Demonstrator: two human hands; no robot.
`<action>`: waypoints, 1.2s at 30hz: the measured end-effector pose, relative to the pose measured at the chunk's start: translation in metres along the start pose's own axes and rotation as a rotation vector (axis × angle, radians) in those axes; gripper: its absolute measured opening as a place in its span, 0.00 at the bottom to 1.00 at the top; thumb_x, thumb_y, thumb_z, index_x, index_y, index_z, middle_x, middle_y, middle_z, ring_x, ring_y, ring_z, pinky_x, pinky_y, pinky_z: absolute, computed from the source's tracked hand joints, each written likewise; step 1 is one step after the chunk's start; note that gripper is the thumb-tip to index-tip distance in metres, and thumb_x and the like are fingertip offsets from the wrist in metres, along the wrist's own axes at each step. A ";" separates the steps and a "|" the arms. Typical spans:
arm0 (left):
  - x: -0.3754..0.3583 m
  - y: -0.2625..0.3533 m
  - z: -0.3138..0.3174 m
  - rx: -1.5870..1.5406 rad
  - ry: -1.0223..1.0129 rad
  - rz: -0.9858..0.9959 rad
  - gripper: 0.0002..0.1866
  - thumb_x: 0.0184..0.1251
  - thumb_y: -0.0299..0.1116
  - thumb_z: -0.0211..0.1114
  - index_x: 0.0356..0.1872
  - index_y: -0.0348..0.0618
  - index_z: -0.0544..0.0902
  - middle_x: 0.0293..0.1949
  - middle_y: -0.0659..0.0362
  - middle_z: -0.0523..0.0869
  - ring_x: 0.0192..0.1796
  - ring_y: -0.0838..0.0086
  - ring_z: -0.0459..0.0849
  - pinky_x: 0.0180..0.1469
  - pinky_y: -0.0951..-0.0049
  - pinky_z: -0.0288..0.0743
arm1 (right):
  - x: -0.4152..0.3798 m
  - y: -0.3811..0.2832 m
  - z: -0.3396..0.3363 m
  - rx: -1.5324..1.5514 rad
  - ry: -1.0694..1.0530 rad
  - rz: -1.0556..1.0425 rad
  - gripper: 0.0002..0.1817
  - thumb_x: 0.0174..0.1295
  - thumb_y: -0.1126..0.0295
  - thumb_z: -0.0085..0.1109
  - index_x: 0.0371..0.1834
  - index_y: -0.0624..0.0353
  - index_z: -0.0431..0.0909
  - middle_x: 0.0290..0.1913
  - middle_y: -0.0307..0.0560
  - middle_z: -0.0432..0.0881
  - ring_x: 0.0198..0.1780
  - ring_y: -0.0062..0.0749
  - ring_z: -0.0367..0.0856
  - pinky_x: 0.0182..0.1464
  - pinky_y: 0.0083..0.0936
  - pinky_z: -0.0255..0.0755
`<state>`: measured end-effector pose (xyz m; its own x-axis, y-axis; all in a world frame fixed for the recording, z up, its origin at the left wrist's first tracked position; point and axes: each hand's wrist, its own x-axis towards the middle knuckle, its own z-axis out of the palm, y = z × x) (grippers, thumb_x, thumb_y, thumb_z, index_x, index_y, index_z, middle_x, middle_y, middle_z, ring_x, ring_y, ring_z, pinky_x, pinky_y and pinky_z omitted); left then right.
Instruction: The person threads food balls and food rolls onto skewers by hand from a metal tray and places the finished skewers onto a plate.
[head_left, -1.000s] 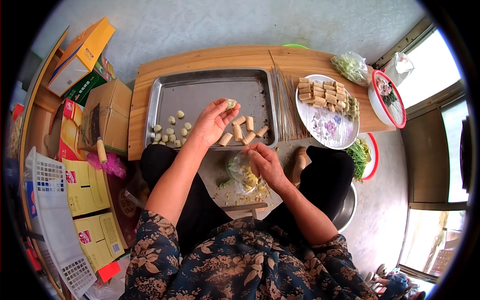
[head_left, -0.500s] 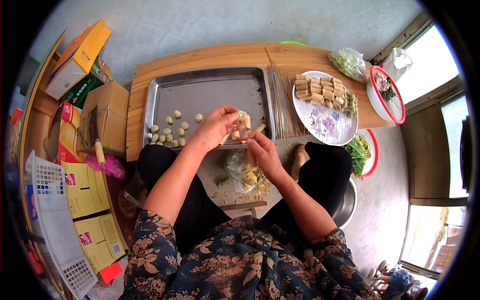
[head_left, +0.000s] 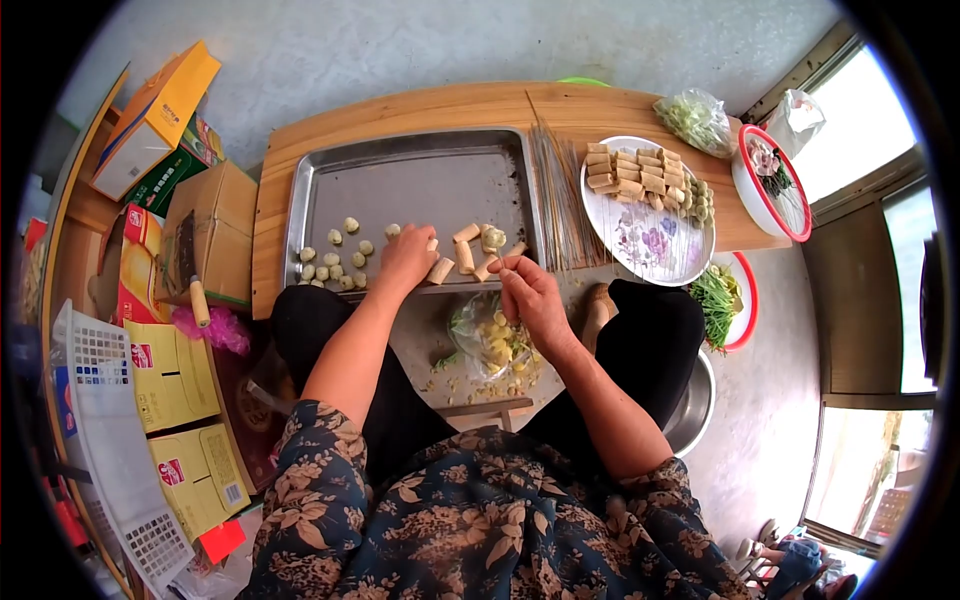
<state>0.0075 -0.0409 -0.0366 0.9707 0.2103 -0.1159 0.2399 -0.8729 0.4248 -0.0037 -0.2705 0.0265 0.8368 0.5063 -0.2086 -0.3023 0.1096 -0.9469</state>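
My right hand (head_left: 532,298) pinches a thin skewer, mostly hidden by the fingers, with pale greenish round balls (head_left: 493,238) threaded on its upper end. Over the front part of the metal tray (head_left: 400,180), my left hand (head_left: 407,258) reaches down with bent fingers. Its fingertips are hidden, so a hold cannot be made out. One ball (head_left: 392,231) is just left of those fingers, and a short tan roll (head_left: 440,270) lies to their right. More tan rolls (head_left: 465,257) rest between my hands. Several balls (head_left: 334,260) sit in the tray's front left corner.
Loose skewers (head_left: 562,200) lie on the wooden table (head_left: 400,112) right of the tray. Beyond them, a flowered plate (head_left: 645,240) carries stacked rolls and skewered balls. A red-rimmed bowl (head_left: 757,190) stands far right. Below the tray is a plastic bag (head_left: 492,335); boxes (head_left: 215,225) crowd the left.
My left hand has left the skewer tip and moved down and left to the tray. My right hand still holds the skewer, now with the balls on its end in plain view.
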 end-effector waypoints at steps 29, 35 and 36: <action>0.005 -0.004 -0.037 -1.881 -0.213 -0.120 0.16 0.69 0.34 0.60 0.51 0.33 0.78 0.44 0.55 0.81 0.46 0.74 0.79 0.51 0.77 0.77 | -0.022 -0.005 0.008 -0.071 -0.141 0.076 0.09 0.70 0.71 0.46 0.41 0.64 0.76 0.15 0.29 0.64 0.14 0.11 0.59 0.17 0.14 0.52; 0.006 -0.004 -0.037 -1.906 -0.222 -0.107 0.17 0.69 0.35 0.60 0.52 0.32 0.77 0.44 0.55 0.81 0.44 0.75 0.78 0.50 0.78 0.77 | -0.022 -0.007 0.010 -0.073 -0.140 0.095 0.09 0.69 0.72 0.46 0.42 0.64 0.76 0.15 0.29 0.65 0.14 0.11 0.59 0.17 0.14 0.52; 0.006 -0.004 -0.037 -1.906 -0.221 -0.107 0.17 0.69 0.35 0.60 0.52 0.32 0.77 0.44 0.55 0.81 0.44 0.75 0.78 0.50 0.78 0.77 | -0.022 -0.006 0.010 -0.073 -0.140 0.095 0.09 0.69 0.72 0.46 0.42 0.64 0.76 0.15 0.29 0.65 0.14 0.11 0.59 0.17 0.14 0.52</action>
<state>0.0130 -0.0201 -0.0061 0.9715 0.0376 -0.2339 0.1320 0.7342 0.6660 -0.0251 -0.2742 0.0394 0.7326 0.6263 -0.2663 -0.3385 -0.0042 -0.9410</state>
